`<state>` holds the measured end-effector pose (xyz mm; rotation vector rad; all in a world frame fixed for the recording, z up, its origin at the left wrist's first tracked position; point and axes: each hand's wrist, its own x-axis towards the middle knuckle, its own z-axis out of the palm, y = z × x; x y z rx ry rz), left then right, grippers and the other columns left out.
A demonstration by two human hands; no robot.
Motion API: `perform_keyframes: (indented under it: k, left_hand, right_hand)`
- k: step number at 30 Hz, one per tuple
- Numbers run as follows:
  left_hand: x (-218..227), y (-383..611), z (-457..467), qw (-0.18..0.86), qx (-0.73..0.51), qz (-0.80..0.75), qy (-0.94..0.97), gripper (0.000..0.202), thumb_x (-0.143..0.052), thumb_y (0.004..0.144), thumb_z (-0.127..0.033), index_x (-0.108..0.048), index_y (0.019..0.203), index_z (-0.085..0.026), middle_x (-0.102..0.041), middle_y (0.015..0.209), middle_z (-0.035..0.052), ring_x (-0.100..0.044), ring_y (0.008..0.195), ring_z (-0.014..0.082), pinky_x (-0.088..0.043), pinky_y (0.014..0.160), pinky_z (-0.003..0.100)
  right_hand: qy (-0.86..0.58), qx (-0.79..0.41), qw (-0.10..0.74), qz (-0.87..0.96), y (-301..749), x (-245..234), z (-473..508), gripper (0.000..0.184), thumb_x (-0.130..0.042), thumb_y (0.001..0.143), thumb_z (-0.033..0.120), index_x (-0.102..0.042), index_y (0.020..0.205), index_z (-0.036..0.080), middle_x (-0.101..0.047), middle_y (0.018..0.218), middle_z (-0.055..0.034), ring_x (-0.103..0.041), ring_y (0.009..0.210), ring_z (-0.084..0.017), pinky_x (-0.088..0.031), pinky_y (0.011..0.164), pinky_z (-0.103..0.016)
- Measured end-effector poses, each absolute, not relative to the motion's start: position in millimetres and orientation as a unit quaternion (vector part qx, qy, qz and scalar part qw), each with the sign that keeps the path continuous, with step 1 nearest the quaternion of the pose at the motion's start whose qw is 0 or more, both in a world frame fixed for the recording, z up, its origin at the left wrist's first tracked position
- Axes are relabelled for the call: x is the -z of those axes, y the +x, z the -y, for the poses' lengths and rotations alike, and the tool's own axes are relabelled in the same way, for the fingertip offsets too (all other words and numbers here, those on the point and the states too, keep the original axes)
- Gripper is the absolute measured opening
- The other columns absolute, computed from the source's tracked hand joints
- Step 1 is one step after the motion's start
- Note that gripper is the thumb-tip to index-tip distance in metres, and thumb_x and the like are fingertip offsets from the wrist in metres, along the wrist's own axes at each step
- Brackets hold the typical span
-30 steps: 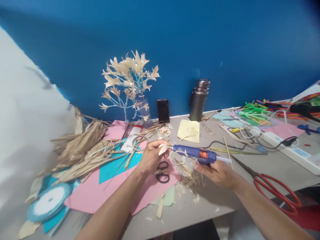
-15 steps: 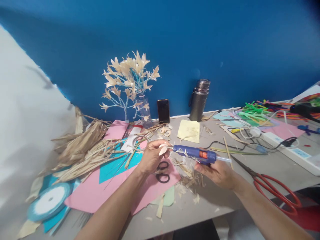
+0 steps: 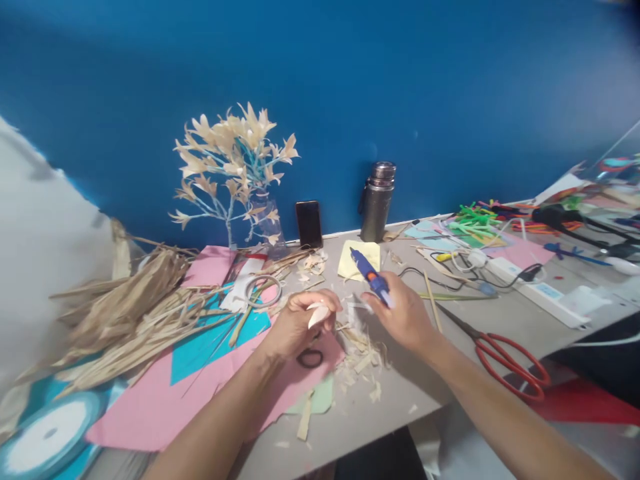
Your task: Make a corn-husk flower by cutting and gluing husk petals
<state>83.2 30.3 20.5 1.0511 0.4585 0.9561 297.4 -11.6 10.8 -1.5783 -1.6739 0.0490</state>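
Note:
Pinched in my left hand [image 3: 300, 323] is a small pale husk petal [image 3: 319, 315], held over the pink paper. My right hand [image 3: 405, 312] is closed around a blue hot glue gun [image 3: 371, 275]. The gun's nozzle points up and away, over a yellow paper square [image 3: 345, 267]. Below my left hand, small dark-handled scissors [image 3: 310, 359] lie partly hidden on the pink paper [image 3: 135, 413]. Behind, husk flowers on blue stems [image 3: 235, 150] stand in a clear bottle [image 3: 265, 223].
Dried husks [image 3: 130, 300] pile up at left, near a ribbon spool [image 3: 50, 433]. A phone [image 3: 309, 225] and a steel thermos [image 3: 379, 203] stand by the wall. Red-handled scissors [image 3: 510, 363] and a power strip [image 3: 537, 293] lie at right. Husk scraps [image 3: 363, 360] litter the middle.
The glue gun has swung from lying sideways with its tip at the petal to pointing away, apart from it. My left hand still holds the petal. The whole view has shifted to the right.

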Motion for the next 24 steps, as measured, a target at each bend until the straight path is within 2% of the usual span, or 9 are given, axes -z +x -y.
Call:
perform_keyframes:
  k: [5,10,16,24]
  left_hand:
    - [-17.1,94.8,-10.4,0.764,-0.347,-0.205,0.504,0.017,-0.086,0.068,-0.031,-0.078,0.068,-0.016,-0.072,0.073,0.0088,-0.057,0.048,0.0114,-0.044,0.051,0.026]
    - [-16.1,99.9,0.5,0.770,-0.296,-0.230,0.517,0.024,-0.086,0.067,-0.036,-0.081,0.073,-0.014,-0.075,0.080,0.0146,-0.063,0.055,0.0163,-0.047,0.054,0.027]
    - [-11.5,98.9,-0.3,0.762,-0.302,-0.238,0.521,0.029,-0.086,0.068,-0.041,-0.081,0.074,-0.014,-0.076,0.079,0.0171,-0.068,0.065,0.0229,-0.051,0.062,0.032]
    - [-9.9,99.2,-0.3,0.746,-0.310,-0.234,0.541,0.023,-0.083,0.073,-0.037,-0.083,0.077,-0.015,-0.078,0.084,0.0180,-0.069,0.068,0.0223,-0.051,0.066,0.032]
  right_hand:
    - [-0.624,0.005,0.387,0.679,292.6,3.5,-1.5,0.027,-0.057,0.089,0.026,-0.054,0.114,0.018,-0.061,0.105,-0.0119,-0.062,0.096,-0.028,-0.050,0.078,-0.036]
    - [-0.611,-0.032,0.391,0.687,287.3,19.1,-3.1,0.020,-0.057,0.087,0.022,-0.055,0.107,0.019,-0.054,0.098,-0.0076,-0.058,0.088,-0.024,-0.049,0.073,-0.033]
    - [-0.583,-0.028,0.425,0.691,283.7,21.8,-2.0,0.014,-0.054,0.088,0.020,-0.054,0.102,0.019,-0.053,0.095,-0.0064,-0.056,0.083,-0.022,-0.047,0.070,-0.032]
    - [-0.577,0.020,0.425,0.698,284.8,24.8,-2.4,0.014,-0.049,0.084,0.015,-0.051,0.097,0.020,-0.052,0.090,-0.0054,-0.054,0.076,-0.022,-0.044,0.063,-0.031]
